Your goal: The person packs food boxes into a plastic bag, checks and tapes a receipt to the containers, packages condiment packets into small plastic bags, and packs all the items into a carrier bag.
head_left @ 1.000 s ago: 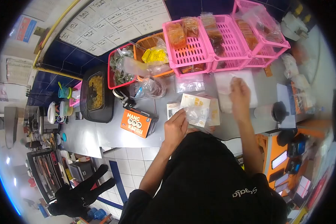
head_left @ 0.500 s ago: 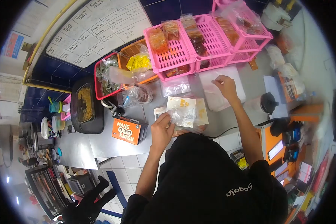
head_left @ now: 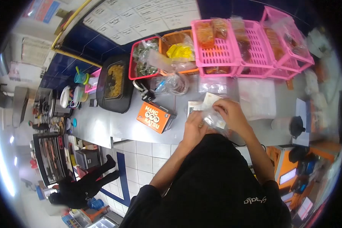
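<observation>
My left hand is closed on the left side of a small clear plastic bag. On the bag's other side, the fingers of my right hand pinch its upper edge. The bag is crumpled and see-through; I cannot make out anything inside it. Just behind the hands lie white printed cards or packets, partly covered by the fingers and the bag. To the left stands an orange "Mang Katsu" box on the steel counter.
Pink baskets with packed food line the back, beside a red basket and an orange one. A stack of clear plastic sheets lies at right. A black food container stands at left. Another person is farther left.
My right hand has come from the plastic sheets to the bag and grips it with my left hand. The head view has shifted, so the counter appears farther right.
</observation>
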A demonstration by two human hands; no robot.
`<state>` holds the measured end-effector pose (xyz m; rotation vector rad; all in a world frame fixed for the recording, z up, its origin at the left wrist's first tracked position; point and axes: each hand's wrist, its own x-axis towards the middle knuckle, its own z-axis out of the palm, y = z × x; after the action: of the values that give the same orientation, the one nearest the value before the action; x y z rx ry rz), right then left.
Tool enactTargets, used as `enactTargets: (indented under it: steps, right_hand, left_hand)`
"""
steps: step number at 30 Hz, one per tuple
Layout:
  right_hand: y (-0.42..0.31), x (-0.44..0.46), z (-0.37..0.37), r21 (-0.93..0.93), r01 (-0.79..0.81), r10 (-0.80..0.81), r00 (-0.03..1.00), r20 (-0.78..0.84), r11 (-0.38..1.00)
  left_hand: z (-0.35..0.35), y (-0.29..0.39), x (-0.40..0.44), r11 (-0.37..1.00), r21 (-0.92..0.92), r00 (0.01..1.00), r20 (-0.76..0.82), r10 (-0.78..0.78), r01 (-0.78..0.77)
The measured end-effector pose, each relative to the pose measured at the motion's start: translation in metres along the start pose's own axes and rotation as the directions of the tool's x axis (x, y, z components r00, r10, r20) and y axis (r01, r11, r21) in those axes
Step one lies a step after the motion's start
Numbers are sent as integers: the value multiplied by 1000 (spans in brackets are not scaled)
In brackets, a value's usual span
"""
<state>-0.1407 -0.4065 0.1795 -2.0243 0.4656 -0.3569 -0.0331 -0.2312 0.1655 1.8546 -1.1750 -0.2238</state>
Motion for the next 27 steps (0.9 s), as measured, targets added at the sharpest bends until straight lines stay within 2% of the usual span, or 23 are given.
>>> enactTargets:
  steps: [4,6,10,12,13,15,16,18,19,21,25,27]
  right_hand:
    - [-4,1,9,-36,125,-124,992,30,991]
    - [0,2,-1,13,184,-185,981,59,983]
    - [-4,-6,-27,40,70,-71,997,35,997]
    - [1,-13,-36,180,-54,53,999,13,982]
    - [4,-14,-33,179,-60,60,998,5,982]
    - [13,-12,-21,-26,114,-113,993,37,993]
    - [11,-12,-15,-30,105,-104,994,24,994]
    - [7,-12,-3,-161,240,-244,970,-2,957]
    - [13,-12,-3,-162,238,-242,970,-9,958]
    - [20,-6,-4,-133,301,-290,952,94,944]
    - [18,-4,-10,-165,353,-333,933,138,921]
    - [24,-1,0,-206,424,-423,905,52,882]
  left_hand:
    - [-3,10,7,999,-34,996,-87,-1,-2]
    - [-1,8,6,999,-49,997,-73,-29,25]
    - [-3,8,7,997,-59,998,-40,-45,43]
    - [-1,4,7,997,-52,998,-21,-51,50]
    - [-2,3,7,997,-57,999,-12,-47,46]
    - [-5,1,12,987,119,994,-15,111,-109]
    - [-7,1,15,987,111,993,-4,119,-118]
    - [-9,2,19,967,177,983,36,178,-182]
    - [-9,4,20,966,176,982,41,183,-187]
    - [-11,8,18,998,40,993,105,-48,44]
    - [-12,8,22,998,42,993,104,-56,52]
    - [-12,9,27,994,99,996,69,-59,52]
